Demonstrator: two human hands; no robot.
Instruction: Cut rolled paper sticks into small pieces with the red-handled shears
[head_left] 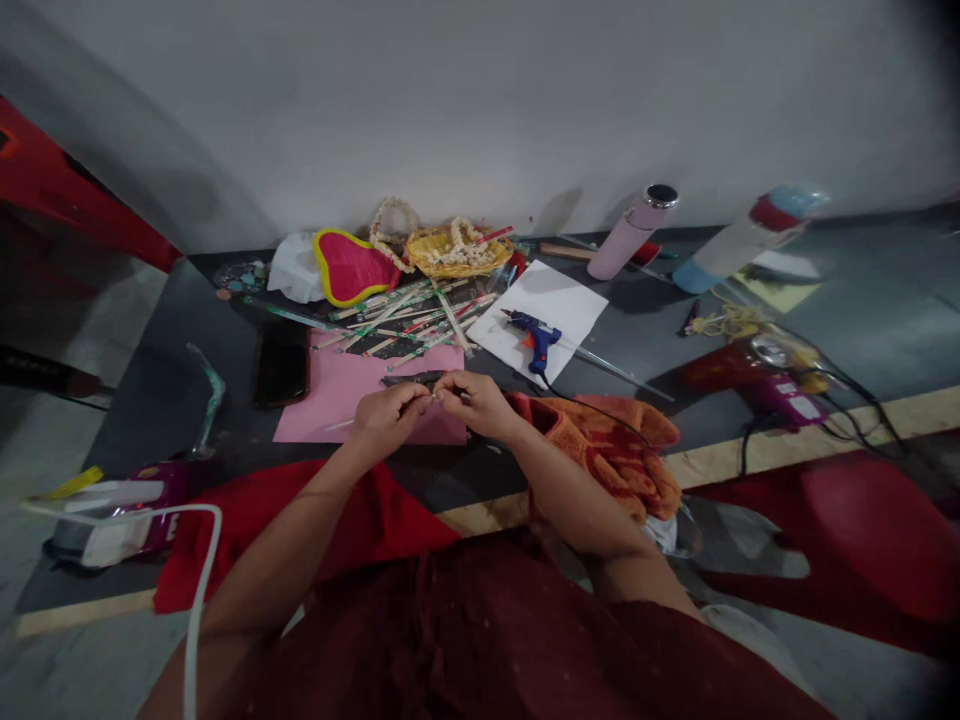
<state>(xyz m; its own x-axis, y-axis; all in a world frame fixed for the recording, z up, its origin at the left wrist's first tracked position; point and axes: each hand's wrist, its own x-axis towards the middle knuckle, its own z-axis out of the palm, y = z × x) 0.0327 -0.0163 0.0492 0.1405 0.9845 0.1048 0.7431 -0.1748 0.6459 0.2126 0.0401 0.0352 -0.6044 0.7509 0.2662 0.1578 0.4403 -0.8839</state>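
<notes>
My left hand point(391, 412) and my right hand point(474, 400) meet above a pink sheet point(337, 395). Fingers and thumbs of both are pinched together around something small and pale, too tiny to name. Just behind them lies a dark, narrow tool point(409, 379), partly hidden by the hands. Beyond the sheet is a loose pile of thin sticks in green and red printed wrappers point(405, 318). A blue glue gun point(536, 335) rests on a white sheet point(577, 298) to the right of the pile.
Along the wall stand a yellow basket point(427, 262) of pale beads, a pink flask point(626, 240) and a clear bottle point(739, 245). A black phone point(281, 367) lies left. An orange towel point(600, 440) and red cloth point(360, 525) cover the near edge. The glue gun's cord point(592, 402) crosses the towel.
</notes>
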